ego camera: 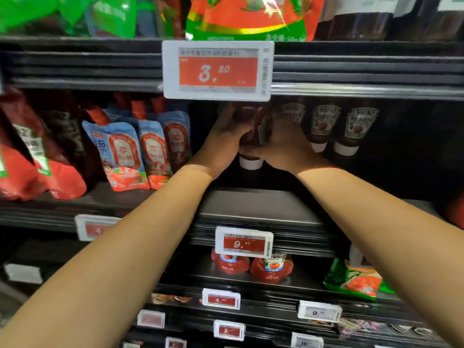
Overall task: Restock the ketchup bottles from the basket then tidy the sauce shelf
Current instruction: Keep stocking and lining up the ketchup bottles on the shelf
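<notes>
I have both hands on 1 dark-red upside-down ketchup bottle with a white cap, carried cap-down so it matches the 2 labelled squeeze bottles standing on their caps at its 3 o'clock. My left hand wraps the bottle's side and my right hand curls round the other side, so each grip is closed on it. The 2-handed hold probably steadies it under the low shelf lip, where the white price tag with a red panel hangs at 12 o'clock. The bottle hovers above the dark shelf board, in the gap between the blue spouted sauce pouches at 9 o'clock and the standing bottles. I judge that gap is its slot. The basket is out of view.
</notes>
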{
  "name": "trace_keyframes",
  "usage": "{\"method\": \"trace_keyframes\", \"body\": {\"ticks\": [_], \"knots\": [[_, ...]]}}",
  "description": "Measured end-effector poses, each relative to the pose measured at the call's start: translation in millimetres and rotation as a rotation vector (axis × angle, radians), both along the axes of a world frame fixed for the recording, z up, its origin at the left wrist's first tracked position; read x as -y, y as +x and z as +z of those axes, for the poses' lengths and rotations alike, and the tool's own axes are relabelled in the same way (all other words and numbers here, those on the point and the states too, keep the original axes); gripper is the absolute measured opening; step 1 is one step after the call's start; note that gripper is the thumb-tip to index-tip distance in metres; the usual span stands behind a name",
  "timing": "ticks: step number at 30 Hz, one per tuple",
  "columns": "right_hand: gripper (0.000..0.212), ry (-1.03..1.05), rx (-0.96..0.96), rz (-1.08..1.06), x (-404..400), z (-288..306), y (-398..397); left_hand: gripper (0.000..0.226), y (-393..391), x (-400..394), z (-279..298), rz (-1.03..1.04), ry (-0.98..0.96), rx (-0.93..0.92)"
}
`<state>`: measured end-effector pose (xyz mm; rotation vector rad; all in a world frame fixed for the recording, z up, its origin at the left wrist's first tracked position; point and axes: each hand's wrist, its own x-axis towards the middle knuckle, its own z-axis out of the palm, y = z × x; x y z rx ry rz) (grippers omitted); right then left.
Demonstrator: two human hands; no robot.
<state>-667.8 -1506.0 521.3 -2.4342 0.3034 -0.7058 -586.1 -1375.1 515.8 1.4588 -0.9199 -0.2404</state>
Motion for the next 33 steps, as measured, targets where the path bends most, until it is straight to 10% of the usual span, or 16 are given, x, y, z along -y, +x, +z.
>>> {"method": "trace_keyframes", "body": {"ticks": [33], "knots": [[0.056, 0.21, 0.011, 0.142, -11, -34, 17, 0.06, 9, -3, -10, 0.505, 0.099, 0.159]]}}
